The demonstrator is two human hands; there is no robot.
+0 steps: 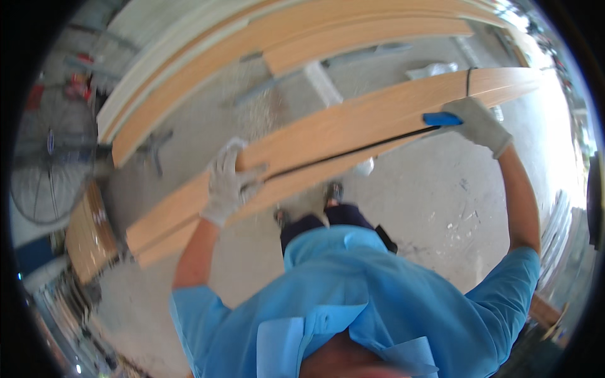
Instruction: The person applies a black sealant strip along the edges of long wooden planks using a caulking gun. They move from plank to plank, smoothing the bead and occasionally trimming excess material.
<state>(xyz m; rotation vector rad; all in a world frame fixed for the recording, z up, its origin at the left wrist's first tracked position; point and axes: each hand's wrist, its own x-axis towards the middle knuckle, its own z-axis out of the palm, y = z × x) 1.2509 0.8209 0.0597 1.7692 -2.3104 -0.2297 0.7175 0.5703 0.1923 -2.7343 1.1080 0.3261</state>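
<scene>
A long wood-coloured panel (328, 135) lies slantwise in front of me, above the floor. Along it runs a thin black strip (353, 151), between my two hands. My left hand (228, 184), in a pale work glove, rests on the panel at the strip's left end. Its fingers are spread, slightly blurred; whether they touch the strip I cannot tell. My right hand (480, 126), also gloved, is closed around a small blue object (442, 119) at the strip's right end. The object's kind is partly hidden by the hand. A dark band (468, 82) crosses the panel just beyond that hand.
Further long panels (372, 41) lie beyond on metal supports. A round wire-guarded fan (50, 160) stands at the left, with a cardboard box (91, 233) below it. Clear plastic (432, 70) lies behind the panel. Long pale pieces (556, 236) are stacked at the right.
</scene>
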